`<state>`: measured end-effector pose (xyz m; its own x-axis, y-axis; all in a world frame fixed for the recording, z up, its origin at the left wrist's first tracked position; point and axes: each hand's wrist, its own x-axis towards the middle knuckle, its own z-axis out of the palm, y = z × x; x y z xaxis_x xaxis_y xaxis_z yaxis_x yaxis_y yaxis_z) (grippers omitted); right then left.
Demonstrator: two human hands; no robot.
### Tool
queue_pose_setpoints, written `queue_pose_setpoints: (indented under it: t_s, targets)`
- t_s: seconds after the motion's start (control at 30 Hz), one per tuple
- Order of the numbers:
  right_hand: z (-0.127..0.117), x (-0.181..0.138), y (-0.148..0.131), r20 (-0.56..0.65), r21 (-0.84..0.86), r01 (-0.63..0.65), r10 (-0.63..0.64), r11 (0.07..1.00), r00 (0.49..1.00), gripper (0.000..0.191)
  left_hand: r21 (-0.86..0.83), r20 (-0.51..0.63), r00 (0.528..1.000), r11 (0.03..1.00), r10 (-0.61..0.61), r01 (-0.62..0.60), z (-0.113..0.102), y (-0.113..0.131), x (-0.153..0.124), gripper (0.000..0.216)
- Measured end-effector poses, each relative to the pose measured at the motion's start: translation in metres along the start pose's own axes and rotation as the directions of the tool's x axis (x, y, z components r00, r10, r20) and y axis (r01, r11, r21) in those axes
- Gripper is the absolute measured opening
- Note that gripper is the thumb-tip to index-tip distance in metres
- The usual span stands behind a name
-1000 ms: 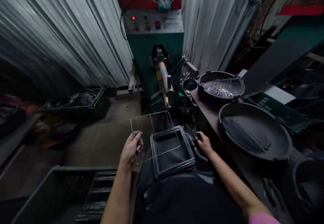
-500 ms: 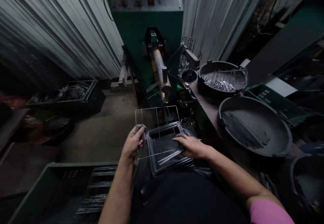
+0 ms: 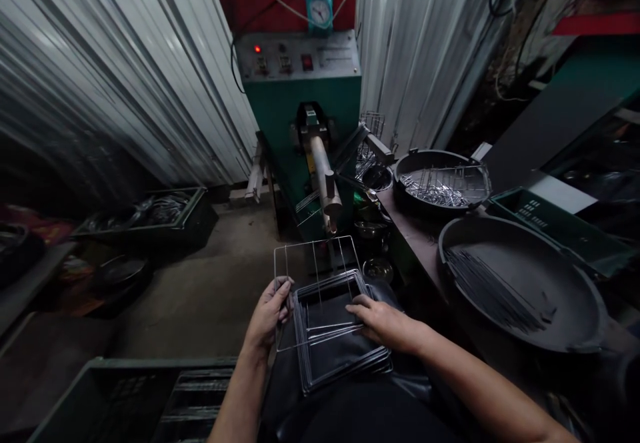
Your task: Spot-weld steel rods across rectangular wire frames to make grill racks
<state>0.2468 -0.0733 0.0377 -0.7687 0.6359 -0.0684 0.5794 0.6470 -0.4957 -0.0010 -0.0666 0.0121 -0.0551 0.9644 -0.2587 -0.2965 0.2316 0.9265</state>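
Observation:
My left hand (image 3: 270, 313) is closed on the left side of a rectangular wire frame (image 3: 315, 242) with thin cross wires, held tilted up. Under it, a stack of similar wire frames (image 3: 302, 346) lies on the dark apron over my lap. My right hand (image 3: 383, 323) is closed around a few thin straight metal rods (image 3: 333, 331), which point left across the stack; its palm hides their other ends. Just beyond the held frame is the lower tip of a welding machine's electrode arm (image 3: 325, 179).
The green machine (image 3: 280, 113) stands ahead, its red lamp lit. At right, a bench carries a round pan (image 3: 570, 283) of dark rods and another pan (image 3: 400, 179) of shiny wire pieces. A green crate (image 3: 95, 376) with wire frames is at lower left; another crate (image 3: 200, 209) stands behind.
My view has tilted upward, so a clock above the machine now shows. The rods in my right hand lie more level. Both hands keep their holds.

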Motion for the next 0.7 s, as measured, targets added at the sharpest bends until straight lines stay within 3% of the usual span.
queue_pose_setpoints:
  t_s: [0.7]
  targets:
    - [-0.017, 0.011, -0.001, 0.046, -0.09, -0.022, 0.027, 0.996, 0.999, 0.039, -0.05, -0.012, 1.0, 0.999, 0.017, -0.018, -0.005, -0.005, 0.008, 0.028]
